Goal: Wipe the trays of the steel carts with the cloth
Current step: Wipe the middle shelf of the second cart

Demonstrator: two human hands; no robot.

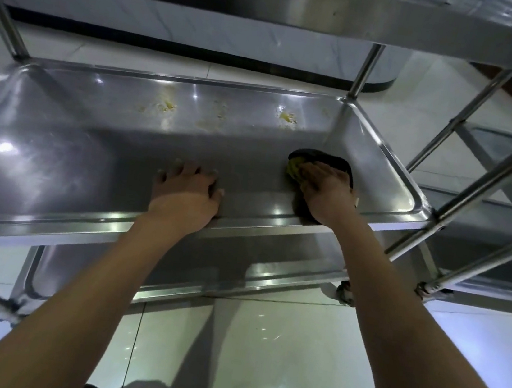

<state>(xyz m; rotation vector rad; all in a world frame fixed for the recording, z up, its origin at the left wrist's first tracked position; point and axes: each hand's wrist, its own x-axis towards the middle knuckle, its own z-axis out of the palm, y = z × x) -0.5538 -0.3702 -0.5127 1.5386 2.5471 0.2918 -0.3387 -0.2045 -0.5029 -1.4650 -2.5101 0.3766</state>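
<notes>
My right hand (326,191) lies flat on the dark cloth (323,163), fingers straight and together, pressing it down on the floor of the middle tray (58,148) of the steel cart (361,74), near the tray's right end. The cloth bunches out ahead of my fingertips and trails back under my wrist to the near rim; a bit of yellow shows at its left edge. My left hand (187,189) rests on the same tray just inside the near rim, fingers spread and slightly bent, its grip holding nothing. The two hands are well apart. Along the far side of the tray sit yellowish food smears (287,118), beyond the cloth and not touched by it. A lower tray (237,276) shows beneath my forearms, and an upper tray (401,21) hangs overhead. A second cart (491,179) stands just beside this one on the right, on a glossy tiled floor (259,357).
</notes>
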